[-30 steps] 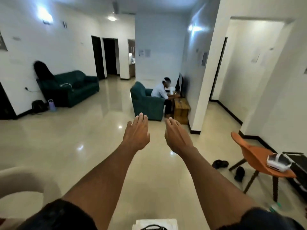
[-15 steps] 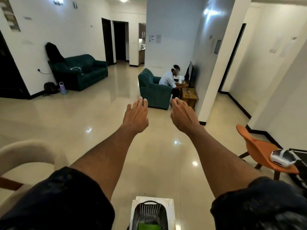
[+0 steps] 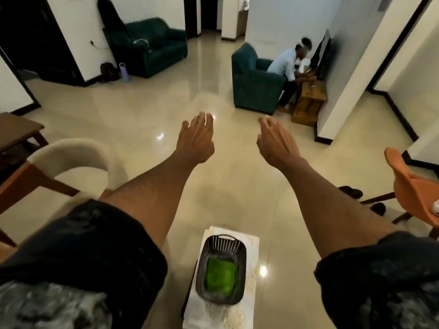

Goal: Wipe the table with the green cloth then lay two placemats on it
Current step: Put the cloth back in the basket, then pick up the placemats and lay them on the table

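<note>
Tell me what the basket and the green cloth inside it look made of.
The basket: dark, probably moulded plastic, going by its thin slatted walls and moulded handle loop. The green cloth: soft matte fabric, folded flat, possibly microfibre; blur hides the weave.

The white marbled desk [image 3: 251,276] is cut off by the bottom edge, so only a narrow part is seen. The folded green cloth [image 3: 219,276] is partly hidden by the walls of the dark slatted plastic basket [image 3: 222,243]. The orange chair [image 3: 413,195] is cut off at the right edge, and a white thing on it cannot be made out. The brown wooden table [image 3: 16,129] is cut off at the left edge. The dark sleeves [image 3: 83,252] are blurred.
</note>
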Demonstrator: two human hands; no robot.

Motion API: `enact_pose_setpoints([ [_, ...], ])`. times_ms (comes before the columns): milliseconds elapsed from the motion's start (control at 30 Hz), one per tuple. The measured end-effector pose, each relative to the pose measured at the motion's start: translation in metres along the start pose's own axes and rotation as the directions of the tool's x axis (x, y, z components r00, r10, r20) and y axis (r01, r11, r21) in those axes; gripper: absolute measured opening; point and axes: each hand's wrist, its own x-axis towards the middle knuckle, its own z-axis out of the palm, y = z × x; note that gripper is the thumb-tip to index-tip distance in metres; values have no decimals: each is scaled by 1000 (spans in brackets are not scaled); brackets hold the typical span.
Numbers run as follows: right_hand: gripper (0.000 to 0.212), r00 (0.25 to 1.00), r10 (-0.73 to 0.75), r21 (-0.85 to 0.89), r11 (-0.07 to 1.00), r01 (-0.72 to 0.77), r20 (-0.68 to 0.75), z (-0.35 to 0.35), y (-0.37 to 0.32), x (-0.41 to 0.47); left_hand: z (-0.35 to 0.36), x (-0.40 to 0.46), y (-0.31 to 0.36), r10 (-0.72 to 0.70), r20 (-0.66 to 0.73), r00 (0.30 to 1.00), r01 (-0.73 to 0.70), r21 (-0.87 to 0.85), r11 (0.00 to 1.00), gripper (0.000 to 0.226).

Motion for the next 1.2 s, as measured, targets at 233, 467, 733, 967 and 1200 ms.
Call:
enact_pose_setpoints([
  [233, 39, 983, 1, 90, 996, -18, 184, 101, 5, -67, 104, -61, 23, -15, 200, 980, 24, -44, 999, 76],
  [467, 46, 827, 50, 155, 974, -164, 560, 259, -5, -206, 258, -163, 50, 16, 525, 851, 66, -137, 988, 77],
  [733, 74, 708, 175, 74, 949, -306, 684, 385, 10, -309, 415, -235, 78, -28, 679, 734, 316, -304, 899, 72],
  [967, 98, 722, 278, 108, 892, -438, 634, 451, 18, -354, 491, -262, 107, -273, 775, 569, 645, -216, 733, 43],
  [1200, 37, 557, 591, 105, 625, -774, 584, 464, 34, -389, 496, -270, 119, -306, 678, 668, 677, -383, 629, 33],
])
